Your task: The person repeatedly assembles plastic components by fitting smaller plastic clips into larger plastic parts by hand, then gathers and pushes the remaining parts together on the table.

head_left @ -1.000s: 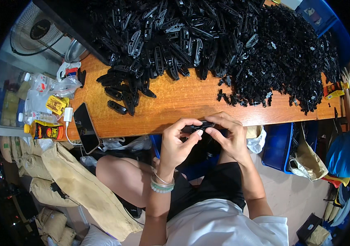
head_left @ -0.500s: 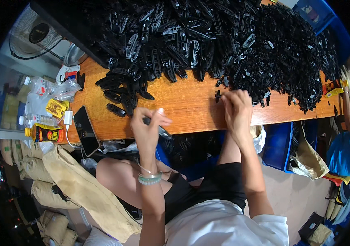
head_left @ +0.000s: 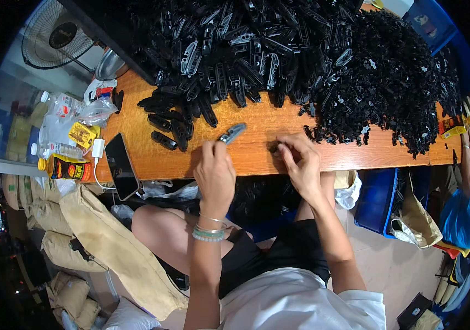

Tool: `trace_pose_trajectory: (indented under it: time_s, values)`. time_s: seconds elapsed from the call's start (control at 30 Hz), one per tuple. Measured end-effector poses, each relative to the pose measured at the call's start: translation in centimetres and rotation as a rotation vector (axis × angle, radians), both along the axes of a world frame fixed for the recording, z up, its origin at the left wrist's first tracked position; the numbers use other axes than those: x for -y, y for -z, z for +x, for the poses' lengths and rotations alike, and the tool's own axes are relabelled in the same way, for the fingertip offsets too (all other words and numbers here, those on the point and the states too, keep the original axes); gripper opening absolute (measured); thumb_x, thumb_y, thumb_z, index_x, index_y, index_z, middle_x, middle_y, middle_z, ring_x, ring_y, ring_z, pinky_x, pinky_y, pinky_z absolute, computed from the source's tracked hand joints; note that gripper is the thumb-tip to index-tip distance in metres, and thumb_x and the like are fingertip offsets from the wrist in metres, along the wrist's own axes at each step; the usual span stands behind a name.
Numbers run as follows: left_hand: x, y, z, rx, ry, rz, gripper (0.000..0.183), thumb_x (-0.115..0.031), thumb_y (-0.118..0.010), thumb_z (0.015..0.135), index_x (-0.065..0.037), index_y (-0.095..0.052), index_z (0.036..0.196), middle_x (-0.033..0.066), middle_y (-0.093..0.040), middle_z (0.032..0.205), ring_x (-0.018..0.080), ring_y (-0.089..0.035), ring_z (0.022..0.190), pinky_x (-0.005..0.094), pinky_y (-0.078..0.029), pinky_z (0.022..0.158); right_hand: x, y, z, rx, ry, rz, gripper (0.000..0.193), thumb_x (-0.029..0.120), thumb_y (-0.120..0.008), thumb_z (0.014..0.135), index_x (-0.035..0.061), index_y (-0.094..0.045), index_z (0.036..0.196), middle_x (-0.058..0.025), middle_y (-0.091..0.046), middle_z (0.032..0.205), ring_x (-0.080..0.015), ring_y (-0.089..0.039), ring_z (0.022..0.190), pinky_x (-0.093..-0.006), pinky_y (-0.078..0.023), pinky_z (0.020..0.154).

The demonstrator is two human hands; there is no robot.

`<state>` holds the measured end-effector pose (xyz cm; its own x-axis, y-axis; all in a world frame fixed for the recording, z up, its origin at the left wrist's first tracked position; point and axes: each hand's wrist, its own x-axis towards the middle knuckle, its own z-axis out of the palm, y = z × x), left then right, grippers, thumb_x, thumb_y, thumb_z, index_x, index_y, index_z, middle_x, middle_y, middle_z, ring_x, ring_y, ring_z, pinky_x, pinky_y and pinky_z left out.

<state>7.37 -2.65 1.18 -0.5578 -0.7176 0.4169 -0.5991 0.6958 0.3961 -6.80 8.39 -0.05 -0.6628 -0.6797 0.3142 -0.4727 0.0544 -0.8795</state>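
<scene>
My left hand (head_left: 214,175) is closed on one end of a long, curved black plastic part (head_left: 234,133), whose far end tilts up to the right above the table. To its right my right hand (head_left: 302,165) pinches a small black plastic piece (head_left: 274,147) between thumb and finger, close over the wooden table (head_left: 257,118). The piece is partly hidden and its shape is hard to make out. Beyond my hands lies a heap of similar long black parts (head_left: 221,77), with several stray ones (head_left: 171,127) at the left. A heap of small black pieces (head_left: 389,82) spreads at the right.
Along the left side are a phone (head_left: 122,168) on a cable, plastic bottles (head_left: 59,151) and a fan (head_left: 61,36). A blue bin (head_left: 375,201) and paper sacks (head_left: 72,250) stand below the table. A person in blue (head_left: 467,212) is at the far right.
My left hand has turned over, with the long part now pointing away from me above the table. My right hand has come nearer and left, away from the small-piece heap, with a small piece pinched.
</scene>
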Motion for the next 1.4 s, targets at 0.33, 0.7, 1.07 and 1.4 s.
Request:
trace_pose_trajectory:
  time_s: [0.33,0.7,1.07,1.4]
  values:
    - [0.8,-0.4,-0.8,-0.307,0.224,0.255,0.022,-0.003,-0.073,0.07,0.001,-0.062,0.088,0.0083,-0.056,0.082,0.0128,-0.045,0.052,0.0265,-0.039,0.051,-1.6,-0.2,0.8,0.03,0.0,-0.075,0.015,-0.005,-0.066,0.075,-0.0002,-0.068,0.089,-0.0106,-0.063,0.085,-0.0211,-0.059,0.073,-0.0297,-0.047,0.069]
    - [-3.9,-2.3,0.3,-0.521,0.289,0.875,0.019,0.0,-0.072,0.073,0.0,-0.06,0.088,0.0024,-0.059,0.067,0.0058,-0.049,0.055,0.0208,-0.039,0.05,-3.6,-2.1,1.6,-0.001,-0.046,-0.171,0.013,-0.003,-0.067,0.078,-0.003,-0.067,0.091,-0.006,-0.061,0.087,-0.0134,-0.058,0.074,-0.0236,-0.046,0.068]
    - [-7.1,-3.0,-0.4,-0.844,0.254,1.247,0.033,0.006,-0.061,0.08,0.002,-0.05,0.111,0.0083,-0.059,0.072,0.0081,-0.054,0.047,0.0164,-0.036,0.038,-4.6,-2.8,3.8,0.52,-0.016,-0.293,0.012,-0.004,-0.062,0.082,-0.0046,-0.064,0.094,-0.0085,-0.064,0.09,-0.0131,-0.06,0.082,-0.0238,-0.049,0.074]
    - [-6.3,-2.2,0.3,-0.719,0.294,1.229,0.02,-0.002,-0.067,0.08,0.002,-0.055,0.096,0.003,-0.059,0.064,0.0047,-0.054,0.047,0.0154,-0.034,0.038,-4.8,-3.4,3.3,0.046,-0.008,-0.13,0.014,-0.005,-0.065,0.076,-0.0012,-0.066,0.09,-0.0121,-0.06,0.098,-0.0203,-0.058,0.091,-0.0287,-0.047,0.075]
